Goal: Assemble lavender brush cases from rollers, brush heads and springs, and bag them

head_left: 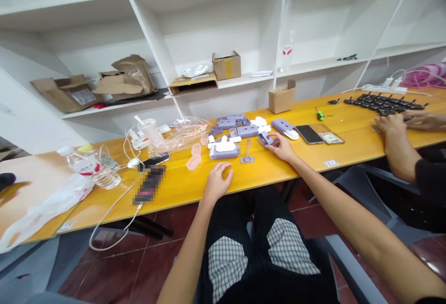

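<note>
My right hand [282,148] pinches a small purple plastic part [265,140] just above the table. Resting at the table's front edge, my left hand [218,181] is empty, with its thumb apart from the fingers. A purple housing [225,154] with white plastic pieces [226,144] on top lies beyond the left hand. Between the hands is a coil spring [248,147] standing out from a flat purple plate [247,159]. Several more purple housings [248,131] are grouped behind, and another purple housing [282,126] with a white end lies past my right hand.
Translucent pinkish pieces [194,157] and crumpled clear plastic [184,134] lie left. Further left are a cup [152,132], bottles [95,170] and a cable [91,239]. Rightward are a phone [309,134], a screwdriver [319,115], black parts [383,103] and another person's hands [393,125].
</note>
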`<state>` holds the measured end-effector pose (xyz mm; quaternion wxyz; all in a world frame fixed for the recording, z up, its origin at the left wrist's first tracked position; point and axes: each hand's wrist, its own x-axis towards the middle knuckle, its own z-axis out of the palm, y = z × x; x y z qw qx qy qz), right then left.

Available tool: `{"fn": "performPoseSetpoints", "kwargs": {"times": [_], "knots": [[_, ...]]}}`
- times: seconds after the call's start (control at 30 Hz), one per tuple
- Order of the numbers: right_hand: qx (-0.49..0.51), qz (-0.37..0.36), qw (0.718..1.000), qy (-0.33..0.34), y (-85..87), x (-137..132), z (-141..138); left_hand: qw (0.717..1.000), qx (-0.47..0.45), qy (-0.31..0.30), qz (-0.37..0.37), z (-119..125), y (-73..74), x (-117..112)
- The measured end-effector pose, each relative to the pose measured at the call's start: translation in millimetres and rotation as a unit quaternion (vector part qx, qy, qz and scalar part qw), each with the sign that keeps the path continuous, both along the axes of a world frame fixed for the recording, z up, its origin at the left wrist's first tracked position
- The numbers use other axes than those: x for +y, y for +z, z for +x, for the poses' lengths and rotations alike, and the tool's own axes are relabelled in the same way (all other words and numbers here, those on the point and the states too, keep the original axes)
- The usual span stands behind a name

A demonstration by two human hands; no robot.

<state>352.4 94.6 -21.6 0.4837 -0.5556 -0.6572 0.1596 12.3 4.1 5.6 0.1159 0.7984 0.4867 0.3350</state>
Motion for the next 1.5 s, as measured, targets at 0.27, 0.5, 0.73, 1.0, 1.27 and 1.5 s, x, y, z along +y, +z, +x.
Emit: {"fn": "performPoseSetpoints", "kwargs": {"times": [0.27,0.5,0.73,1.0,1.27,1.5], "knots": [[0.175,-0.007,0.984,0.019,10.6,-18,-12,0.992,-0.108,-0.067,0.013,71,3.7,32],[0.316,-0.076,0.932,0.163,38.5,-1,-26,0.967,-0.173,-0.129,-0.134,101,23.1,74],[0.352,-0.160,0.879,0.279,54.4,58,-46,0.746,-0.334,-0.244,-0.521,78,37.2,69],[0.382,-0.260,0.826,0.324,20.2,44,-50,0.683,-0.442,-0.176,-0.555,70,11.4,56],[0.386,-0.245,0.819,0.346,27.4,47,-57,0.726,-0.436,-0.139,-0.513,74,20.8,63],[0.408,-0.232,0.805,0.362,26.1,49,-53,0.727,-0.429,-0.103,-0.526,74,22.7,66]]}}
